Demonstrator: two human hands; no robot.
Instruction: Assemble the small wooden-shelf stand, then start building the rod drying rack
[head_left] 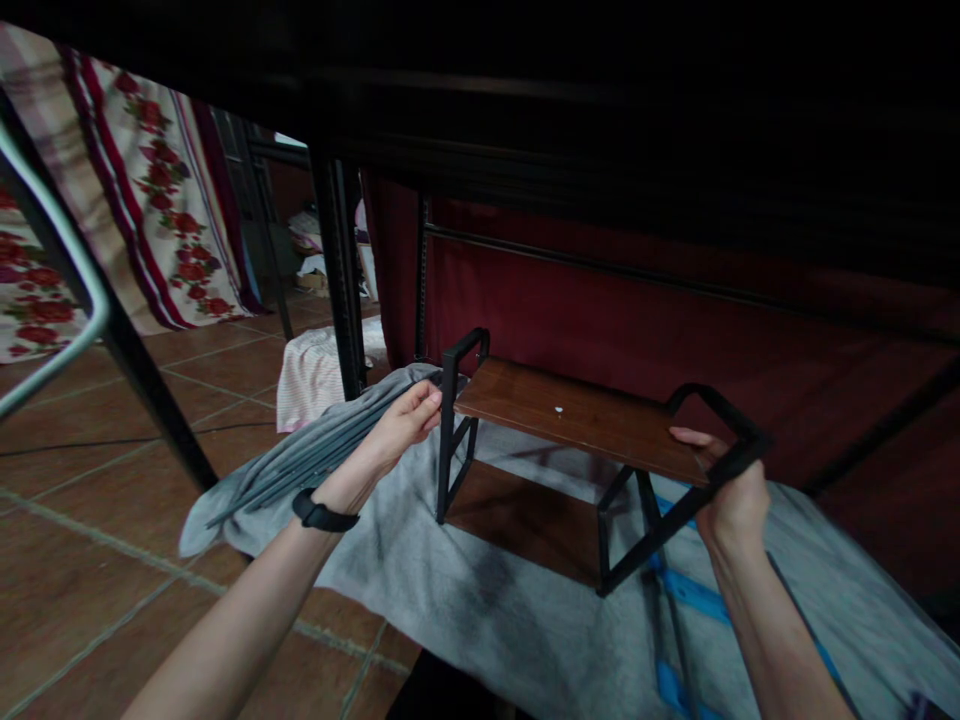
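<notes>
A small two-tier shelf with brown wooden boards (570, 415) and a black metal frame stands in front of me, with a small white spot on its top board. My left hand (412, 415), a black band on its wrist, is at the left frame, its fingers curled together against the upright; their tips are partly hidden. At the other end, my right hand (735, 500) grips the shelf's right corner, fingers over the board beneath the tilted black side loop. Grey cloth (480, 610) lies under the shelf.
Thin grey rods (300, 475) lie on the cloth at left. Blue and black parts (694, 595) lie at right. A dark surface (562, 120) hangs low overhead, with black posts (341, 270) at left. A red cloth (562, 290) hangs behind; tiled floor (112, 560) lies left.
</notes>
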